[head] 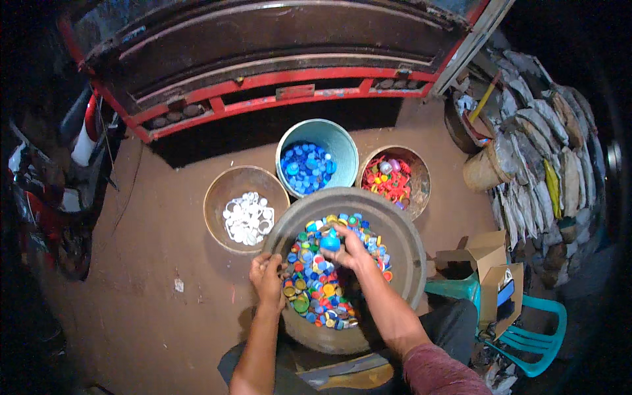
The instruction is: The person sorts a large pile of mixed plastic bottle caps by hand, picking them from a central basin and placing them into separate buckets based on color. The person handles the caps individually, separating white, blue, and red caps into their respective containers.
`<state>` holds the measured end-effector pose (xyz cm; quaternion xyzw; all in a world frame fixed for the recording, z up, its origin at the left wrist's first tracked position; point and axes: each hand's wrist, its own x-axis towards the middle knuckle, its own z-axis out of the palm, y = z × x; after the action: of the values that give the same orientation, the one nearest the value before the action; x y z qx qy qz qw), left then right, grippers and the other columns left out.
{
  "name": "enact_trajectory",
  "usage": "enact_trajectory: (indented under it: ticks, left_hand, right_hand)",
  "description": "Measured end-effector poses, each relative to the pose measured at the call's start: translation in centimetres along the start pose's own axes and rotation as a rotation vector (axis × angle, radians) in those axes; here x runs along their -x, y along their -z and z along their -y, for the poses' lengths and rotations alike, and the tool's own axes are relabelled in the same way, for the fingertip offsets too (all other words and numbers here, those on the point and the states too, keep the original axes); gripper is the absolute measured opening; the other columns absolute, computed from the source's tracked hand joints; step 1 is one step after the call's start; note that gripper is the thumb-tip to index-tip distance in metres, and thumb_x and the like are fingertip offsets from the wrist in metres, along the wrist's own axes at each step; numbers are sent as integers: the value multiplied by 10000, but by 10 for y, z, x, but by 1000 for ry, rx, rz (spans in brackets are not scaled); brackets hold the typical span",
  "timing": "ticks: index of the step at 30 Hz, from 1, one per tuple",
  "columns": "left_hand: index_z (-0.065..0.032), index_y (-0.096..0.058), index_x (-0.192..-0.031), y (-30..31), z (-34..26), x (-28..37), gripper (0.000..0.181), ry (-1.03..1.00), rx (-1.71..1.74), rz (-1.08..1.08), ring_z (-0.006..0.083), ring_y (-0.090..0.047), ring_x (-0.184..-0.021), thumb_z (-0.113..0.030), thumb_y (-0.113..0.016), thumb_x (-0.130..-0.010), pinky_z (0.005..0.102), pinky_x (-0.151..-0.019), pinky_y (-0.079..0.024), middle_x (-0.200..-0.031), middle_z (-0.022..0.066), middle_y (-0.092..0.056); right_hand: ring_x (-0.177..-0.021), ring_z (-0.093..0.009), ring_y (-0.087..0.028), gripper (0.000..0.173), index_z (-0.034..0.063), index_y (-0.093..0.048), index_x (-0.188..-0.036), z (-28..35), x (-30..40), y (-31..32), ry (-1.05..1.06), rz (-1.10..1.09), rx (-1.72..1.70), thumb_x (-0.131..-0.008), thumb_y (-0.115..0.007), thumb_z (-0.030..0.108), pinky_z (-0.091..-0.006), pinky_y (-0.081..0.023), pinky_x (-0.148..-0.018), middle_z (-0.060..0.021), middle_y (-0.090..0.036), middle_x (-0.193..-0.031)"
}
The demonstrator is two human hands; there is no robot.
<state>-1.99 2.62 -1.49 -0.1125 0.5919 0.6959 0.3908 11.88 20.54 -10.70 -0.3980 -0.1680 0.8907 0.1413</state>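
Observation:
A wide round basin [412, 247] holds many plastic bottle caps [328, 289] of mixed colours. My right hand [349, 249] is over the caps with a blue cap [330, 242] between thumb and fingers. At the basin's left rim is my left hand [268, 279], its fingers curled there; whether they hold a cap is hidden. Just beyond the basin stand three round containers: one at the left [212, 224] with white caps, a light blue bucket [348, 148] with blue caps, and one at the right [423, 177] with mostly red pieces.
A red-framed dark cabinet [296, 92] stands across the far side. To the right are stacked sacks [538, 133], a dirty bucket [486, 168] and a green plastic chair [540, 340] with an open cardboard box [486, 247]. A motorcycle [44, 207] is at the far left.

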Motion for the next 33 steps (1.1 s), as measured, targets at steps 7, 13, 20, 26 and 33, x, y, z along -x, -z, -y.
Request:
enact_trajectory:
  ticks: [7, 13, 20, 26, 33]
  left_hand:
    - [-69, -472, -1055, 2, 5, -3, 291, -14, 16, 6, 171, -579, -681, -121, -620, -810, 288, -538, -464, -842, 53, -558]
    - [-65, -467, -1061, 8, 8, -6, 302, -14, 0, 42, 166, -582, -689, -118, -625, -809, 283, -544, -467, -834, 51, -554]
    - [-83, -474, -1040, 3, 7, -1, 261, -2, 23, 36, 155, -577, -700, -125, -623, -829, 279, -560, -470, -833, 35, -563]
    - [-83, -481, -1052, 8, 13, -5, 260, -37, -20, 40, 157, -579, -704, -136, -623, -841, 281, -558, -474, -842, 32, -580]
    - [-75, -482, -1062, 6, 11, -3, 273, -15, -46, 31, 156, -585, -721, -141, -626, -840, 284, -573, -477, -838, 36, -584]
  right_hand:
    - [-1210, -390, -428, 439, -21, -411, -1211, 80, -43, -63, 206, 51, -400, -881, -570, 220, -546, -383, -1009, -202, -436, -1255]
    - [-1185, -394, -473, 428, 74, -379, -1265, 44, -36, 8, 161, -89, -35, -880, -538, 176, -566, -430, -950, -201, -471, -1242]
    - [-905, -330, -600, 288, 42, -571, -989, -29, 1, 160, 313, -811, 1349, -731, -633, 153, -442, -497, -809, -193, -597, -970]
    - [-1140, -356, -440, 570, 105, -521, -1174, -36, 32, 116, 462, -779, 1754, -643, -703, 196, -455, -389, -954, -175, -516, -1176]
    - [-1186, -376, -402, 648, 117, -480, -1243, -46, 7, 62, 162, -584, 1888, -640, -704, 184, -473, -388, -973, -190, -478, -1246]
